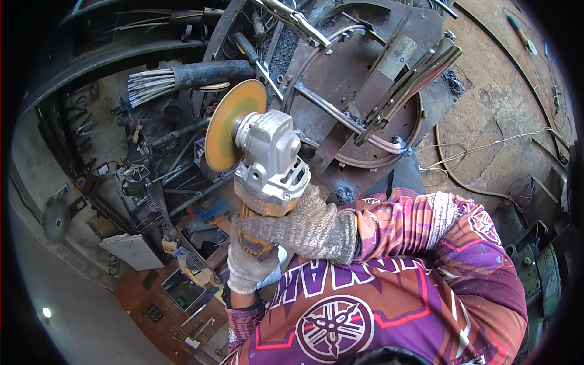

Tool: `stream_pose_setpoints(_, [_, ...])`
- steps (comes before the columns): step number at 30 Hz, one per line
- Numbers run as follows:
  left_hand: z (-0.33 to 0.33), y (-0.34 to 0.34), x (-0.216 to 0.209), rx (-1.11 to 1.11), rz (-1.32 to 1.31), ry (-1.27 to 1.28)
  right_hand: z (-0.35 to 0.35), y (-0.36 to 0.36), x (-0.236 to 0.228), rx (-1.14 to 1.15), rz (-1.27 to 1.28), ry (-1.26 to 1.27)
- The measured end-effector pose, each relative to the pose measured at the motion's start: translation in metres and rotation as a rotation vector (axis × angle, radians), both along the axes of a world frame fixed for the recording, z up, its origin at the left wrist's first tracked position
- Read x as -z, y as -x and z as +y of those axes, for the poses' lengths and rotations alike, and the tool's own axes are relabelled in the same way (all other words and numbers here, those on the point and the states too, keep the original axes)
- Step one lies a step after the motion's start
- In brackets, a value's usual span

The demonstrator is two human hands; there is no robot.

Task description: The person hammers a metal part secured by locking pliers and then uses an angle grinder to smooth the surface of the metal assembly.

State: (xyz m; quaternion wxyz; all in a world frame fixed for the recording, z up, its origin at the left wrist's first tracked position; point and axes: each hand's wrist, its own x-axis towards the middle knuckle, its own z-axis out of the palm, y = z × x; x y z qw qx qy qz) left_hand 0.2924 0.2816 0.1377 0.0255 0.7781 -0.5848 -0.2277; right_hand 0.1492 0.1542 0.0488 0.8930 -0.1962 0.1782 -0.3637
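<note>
A: So, starting at the left, which hand sits lower on the angle grinder (267, 176)?

B: The left hand (248, 263), in a pale knit glove. It is closed round the tail of the yellow body, fingers wrapped tight, just below the right one.

A: And the right hand (304, 230)?

B: Also gloved, grey knit, closed over the body a little higher, right under the silver gear housing. It comes in from the person's right across the patterned purple and orange sleeve (401, 225). The two hands are touching, one stacked against the other.

A: Which way does the tool's long axis run?

B: From the hands up and away from the chest, tilted slightly left. The orange cutting disc (233, 125) stands on the left side of the head, edge-on to the work, its face turned left toward the cluttered shelves.

A: And the work itself?

B: Up and to the right of the disc: a rusty round steel plate (340, 79) with bent rod and flat bars on it, gripped by locking pliers (404, 88). The disc is near the plate's left rim, but I cannot tell whether it touches.

A: Nearer hand to the plate?

B: The right one.
</note>
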Motion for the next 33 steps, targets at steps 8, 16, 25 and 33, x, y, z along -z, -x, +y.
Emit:
stream_pose_setpoints(8, [0.012,0.012,0.017,0.05,-0.269,0.292,-0.016,0.007,-0.022,0.034,0.073,0.087])
stream_pose_setpoints(16, [0.007,0.011,0.03,-0.063,-0.155,0.42,-0.01,0.005,-0.024,0.159,0.272,0.101])
stream_pose_setpoints(25, [0.035,-0.013,0.041,0.075,0.143,0.541,0.03,0.011,-0.021,0.47,0.154,0.235])
stream_pose_setpoints(33, [0.018,-0.022,0.022,0.466,0.383,-0.037,0.086,0.068,-0.01,0.629,0.077,0.022])
